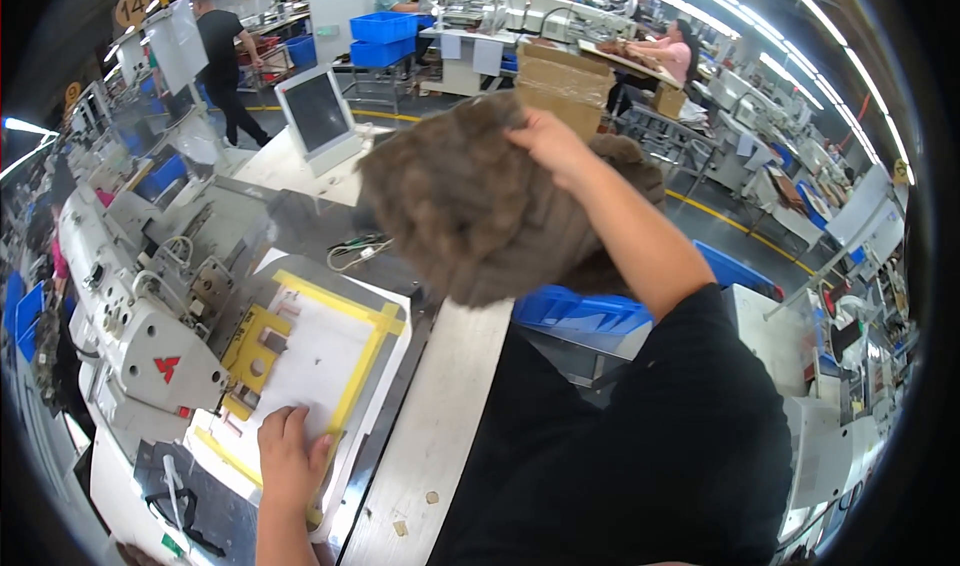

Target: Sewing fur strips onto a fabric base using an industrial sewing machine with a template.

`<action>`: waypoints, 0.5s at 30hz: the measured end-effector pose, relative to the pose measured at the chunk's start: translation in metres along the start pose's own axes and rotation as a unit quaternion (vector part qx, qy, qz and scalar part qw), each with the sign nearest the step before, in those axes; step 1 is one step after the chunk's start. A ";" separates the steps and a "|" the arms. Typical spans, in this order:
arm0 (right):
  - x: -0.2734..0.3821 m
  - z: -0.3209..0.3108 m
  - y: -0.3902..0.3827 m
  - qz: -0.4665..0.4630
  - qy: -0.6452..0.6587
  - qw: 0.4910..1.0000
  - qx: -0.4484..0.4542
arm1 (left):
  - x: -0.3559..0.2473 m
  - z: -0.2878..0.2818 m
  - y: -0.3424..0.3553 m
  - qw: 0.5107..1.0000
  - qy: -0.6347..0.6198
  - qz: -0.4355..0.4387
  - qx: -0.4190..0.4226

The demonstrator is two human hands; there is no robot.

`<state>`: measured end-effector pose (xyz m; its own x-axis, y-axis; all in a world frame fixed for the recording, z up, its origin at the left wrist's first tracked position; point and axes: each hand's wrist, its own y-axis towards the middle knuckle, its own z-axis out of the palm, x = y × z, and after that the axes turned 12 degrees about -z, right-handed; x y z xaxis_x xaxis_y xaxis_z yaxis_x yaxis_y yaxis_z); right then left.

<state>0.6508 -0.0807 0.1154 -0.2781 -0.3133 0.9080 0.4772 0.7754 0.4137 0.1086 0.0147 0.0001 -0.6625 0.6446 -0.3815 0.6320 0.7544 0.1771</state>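
My right hand (553, 148) grips the upper edge of a brown, furry piece of fabric (445, 201) and holds it up over the table's far side. The piece hangs down with soft folds and is slightly blurred. My left hand (290, 453) lies on the near part of a white plate (320, 351) bordered with yellow tape, fingers stretched out and nothing visible in them. Just beyond its fingertips sits a yellow clamp frame (258, 368) under the head of a white sewing machine (150, 351).
More brown fuzzy material (630, 166) shows behind my right forearm, near a cardboard box (565, 86). A blue bin (580, 311) stands beside the table. A monitor (318, 111) stands behind the machine, with a loose cable (358, 253) nearby. Co-workers and other machines are farther off.
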 end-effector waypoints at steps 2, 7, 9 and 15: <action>-0.020 -0.030 0.028 0.021 -0.019 1.000 0.003 | 0.005 0.004 0.002 1.000 0.008 -0.011 -0.017; -0.097 -0.072 0.066 0.092 -0.045 0.992 -0.078 | 0.003 0.008 0.004 0.999 0.027 -0.023 -0.038; -0.141 -0.086 0.073 0.100 -0.074 0.985 -0.121 | 0.004 0.010 0.005 0.999 0.021 -0.027 -0.040; -0.234 -0.128 0.094 0.152 -0.414 0.887 -0.138 | 0.005 0.014 0.009 0.998 0.029 -0.034 -0.051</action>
<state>0.8676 -0.0045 -0.0497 -0.5629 0.4860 0.6686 0.7896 0.5551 0.2613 0.1163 0.0227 -0.0134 -0.7257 0.5960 -0.3437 0.5431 0.8029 0.2457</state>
